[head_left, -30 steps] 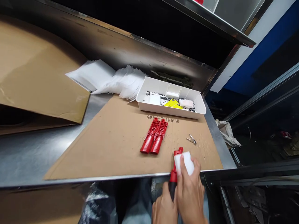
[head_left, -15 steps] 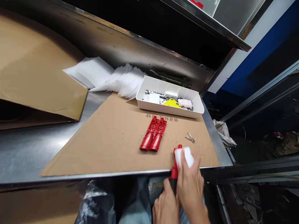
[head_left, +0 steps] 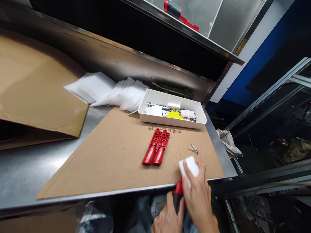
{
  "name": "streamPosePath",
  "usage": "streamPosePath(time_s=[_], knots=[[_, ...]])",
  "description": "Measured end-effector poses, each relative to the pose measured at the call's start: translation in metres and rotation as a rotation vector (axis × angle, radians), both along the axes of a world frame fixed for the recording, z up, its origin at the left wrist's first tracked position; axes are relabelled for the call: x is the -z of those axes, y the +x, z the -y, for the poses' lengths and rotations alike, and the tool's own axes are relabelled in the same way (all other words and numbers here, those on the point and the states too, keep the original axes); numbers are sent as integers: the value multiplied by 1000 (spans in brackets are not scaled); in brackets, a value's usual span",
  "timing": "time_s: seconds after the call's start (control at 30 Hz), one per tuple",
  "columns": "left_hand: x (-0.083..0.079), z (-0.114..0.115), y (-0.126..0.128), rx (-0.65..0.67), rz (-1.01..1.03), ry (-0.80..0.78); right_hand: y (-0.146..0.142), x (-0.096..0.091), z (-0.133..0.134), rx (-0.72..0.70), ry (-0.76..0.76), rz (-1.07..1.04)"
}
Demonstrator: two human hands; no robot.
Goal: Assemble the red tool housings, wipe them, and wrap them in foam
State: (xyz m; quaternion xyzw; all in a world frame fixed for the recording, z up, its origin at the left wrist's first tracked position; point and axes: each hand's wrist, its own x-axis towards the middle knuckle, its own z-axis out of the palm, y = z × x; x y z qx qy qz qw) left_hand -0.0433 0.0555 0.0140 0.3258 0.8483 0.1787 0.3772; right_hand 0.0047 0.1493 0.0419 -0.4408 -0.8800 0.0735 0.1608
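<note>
Head view: my left hand is gripping a red housing just below the sponge, while my right hand is pressing a white sponge over its tip, now hidden; two red housings are lying ahead of my hands.

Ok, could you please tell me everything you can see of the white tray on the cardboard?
It is a long, shallow, rectangular tray of glossy white plastic, open at the top. It sits on the cardboard sheet, beside fanned white sheets. Inside lie scattered small black pieces, a yellow tag and white pieces.
</note>
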Motion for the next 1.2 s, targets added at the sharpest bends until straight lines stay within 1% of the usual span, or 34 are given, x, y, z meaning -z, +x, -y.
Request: streamPosePath(time_s=[0.07,0.17,0.3,0.4,0.47,0.53,0.6,0.63,0.67,0.73,0.77,0.83,0.9,0.93,1.0,1.03,1.07,1.1,1.17,1.2], knots=[[-1,2,-1,-5,-56,35,8,-1,-2,-39,-41,-40],[0,6,-2,-15,-191,120,16,1,-6,-35,-91,-89],[4,9,-1,-17,-263,135,19,6,-13,-79,-150,-134],[9,11,0,-12,-325,169,22,11,-19,-16,-197,-180],[14,13,0,-23,-334,157,26,15,-23,26,-203,-199],[19,15,0,-53,-280,140,31,19,-25,-6,-212,-225],[24,14,-2,-97,-146,176,32,24,-26,-95,-212,-236],[26,13,-4,-137,-38,222,31,26,-27,-139,-204,-237],[26,12,-6,-190,107,283,29,28,-28,-169,-193,-235],[26,9,-10,-310,475,410,23,31,-27,-185,-175,-233],[25,8,-12,-367,663,449,21,32,-25,-197,-174,-233],[22,8,-16,-476,952,466,18,33,-19,-302,-175,-206],[19,10,-20,-582,1105,479,18,33,-15,-417,-149,-176],[18,12,-21,-620,1167,506,18,33,-15,-430,-124,-173],[19,15,-24,-656,1288,588,18,32,-17,-362,-75,-195],[19,16,-26,-667,1350,610,17,33,-18,-321,-58,-204],[20,17,-28,-691,1404,601,17,33,-18,-319,-44,-210],[21,17,-29,-725,1448,567,16,34,-17,-373,-32,-208],[19,15,-33,-793,1512,472,15,34,-17,-529,-12,-185],[16,14,-34,-813,1537,445,14,34,-19,-571,0,-174]])
